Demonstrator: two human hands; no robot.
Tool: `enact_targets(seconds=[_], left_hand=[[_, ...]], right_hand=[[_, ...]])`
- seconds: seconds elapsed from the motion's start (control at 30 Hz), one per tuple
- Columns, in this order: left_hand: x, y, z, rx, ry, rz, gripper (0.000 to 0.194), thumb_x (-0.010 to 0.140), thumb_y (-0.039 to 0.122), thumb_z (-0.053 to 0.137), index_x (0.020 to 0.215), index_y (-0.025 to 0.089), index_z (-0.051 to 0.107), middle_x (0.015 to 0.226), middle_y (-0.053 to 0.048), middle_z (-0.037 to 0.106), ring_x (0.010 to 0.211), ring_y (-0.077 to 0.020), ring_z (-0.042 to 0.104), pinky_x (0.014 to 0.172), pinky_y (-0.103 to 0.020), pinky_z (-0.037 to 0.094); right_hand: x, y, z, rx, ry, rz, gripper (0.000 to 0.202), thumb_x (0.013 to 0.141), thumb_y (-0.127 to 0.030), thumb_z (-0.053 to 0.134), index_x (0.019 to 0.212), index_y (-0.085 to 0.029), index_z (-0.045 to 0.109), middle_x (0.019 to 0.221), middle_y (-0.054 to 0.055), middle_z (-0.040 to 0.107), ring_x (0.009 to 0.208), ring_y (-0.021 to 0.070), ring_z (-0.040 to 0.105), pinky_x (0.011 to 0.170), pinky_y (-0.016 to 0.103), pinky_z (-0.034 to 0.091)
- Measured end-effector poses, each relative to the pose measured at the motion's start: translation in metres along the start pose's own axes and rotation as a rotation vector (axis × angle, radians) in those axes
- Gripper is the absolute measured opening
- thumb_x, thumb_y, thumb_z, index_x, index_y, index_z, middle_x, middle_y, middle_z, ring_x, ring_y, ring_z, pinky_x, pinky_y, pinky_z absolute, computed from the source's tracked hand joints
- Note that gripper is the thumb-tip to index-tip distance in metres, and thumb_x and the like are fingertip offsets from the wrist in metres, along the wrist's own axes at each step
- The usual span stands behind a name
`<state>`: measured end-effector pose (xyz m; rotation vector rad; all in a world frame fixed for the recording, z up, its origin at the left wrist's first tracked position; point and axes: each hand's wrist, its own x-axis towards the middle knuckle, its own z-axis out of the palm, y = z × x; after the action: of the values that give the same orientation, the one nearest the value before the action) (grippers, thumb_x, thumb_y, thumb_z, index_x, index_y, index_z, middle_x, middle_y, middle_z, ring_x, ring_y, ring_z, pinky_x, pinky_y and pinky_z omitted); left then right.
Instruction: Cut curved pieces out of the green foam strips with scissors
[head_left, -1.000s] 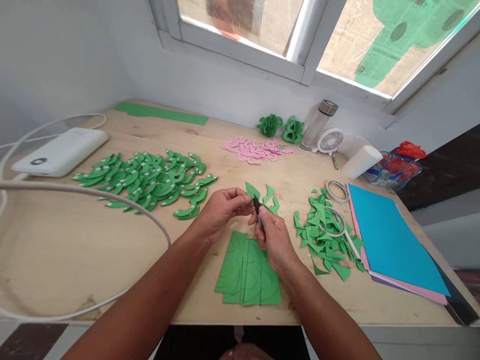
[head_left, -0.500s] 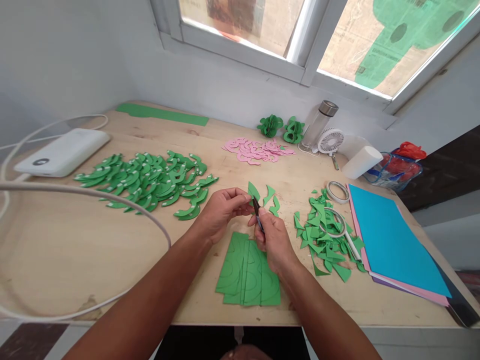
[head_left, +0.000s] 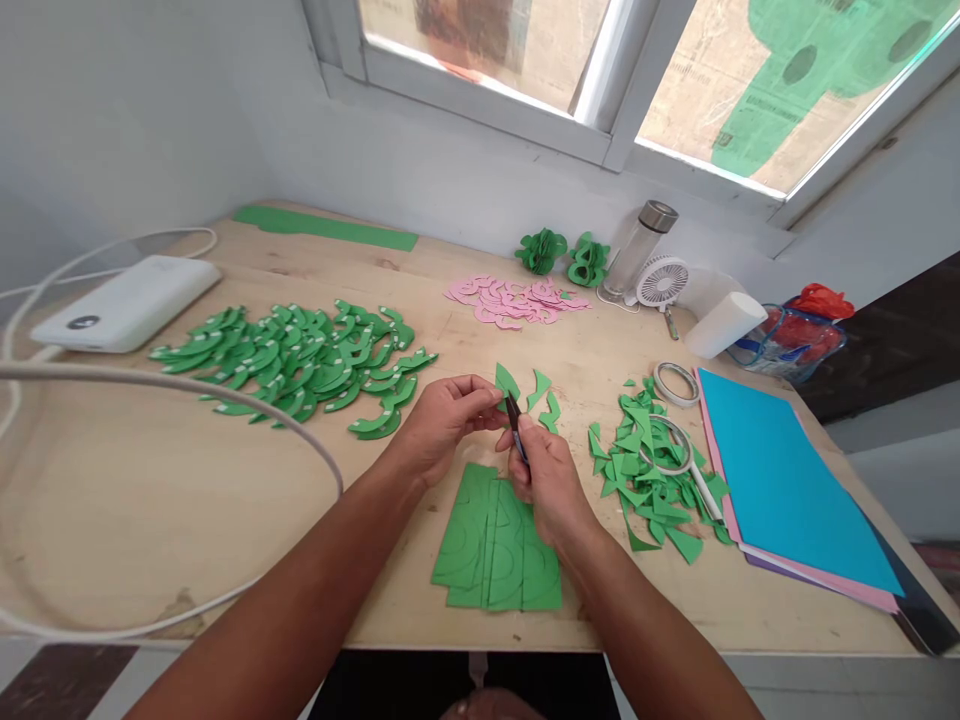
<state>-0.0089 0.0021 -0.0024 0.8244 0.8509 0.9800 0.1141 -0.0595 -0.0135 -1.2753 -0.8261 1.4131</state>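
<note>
Near the middle of the table, my left hand [head_left: 450, 415] is closed, thumb and fingertips pinching a small piece of green paper [head_left: 507, 381]. My right hand [head_left: 551, 475] is wrapped round a pair of dark-bladed scissors [head_left: 514, 412], whose tip meets that paper; the handles are mostly hidden by the fingers. Just beyond lie loose green offcuts [head_left: 540, 386] and a curved green piece [head_left: 551, 412]. Below my hands rest several green paper strips [head_left: 491, 545] with curved lines drawn on them.
Left of my hands spreads a heap of curved green cutouts [head_left: 300, 360], near a white power bank [head_left: 127, 303] and its cable. Pink cutouts [head_left: 517, 302] lie farther back. On the right are green scraps [head_left: 649, 470], a magnifying glass [head_left: 705, 492], tape [head_left: 676, 384] and blue paper [head_left: 795, 480].
</note>
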Motion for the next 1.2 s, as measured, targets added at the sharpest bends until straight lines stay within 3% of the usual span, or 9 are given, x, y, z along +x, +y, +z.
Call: enact_targets(seconds=[1.2], left_hand=[[-0.0015, 0.0022, 0.0009, -0.004, 0.013, -0.002, 0.019, 0.061, 0.027, 0.078, 0.061, 0.015, 0.064, 0.061, 0.002, 0.063, 0.057, -0.0113, 0.061, 0.069, -0.027, 0.048]], right_hand=[[-0.0003, 0.0009, 0.0003, -0.045, 0.021, -0.008, 0.046, 0.077, -0.064, 0.057, 0.068, -0.018, 0.056, 0.040, -0.010, 0.034, 0.033, 0.0056, 0.024, 0.036, 0.021, 0.012]])
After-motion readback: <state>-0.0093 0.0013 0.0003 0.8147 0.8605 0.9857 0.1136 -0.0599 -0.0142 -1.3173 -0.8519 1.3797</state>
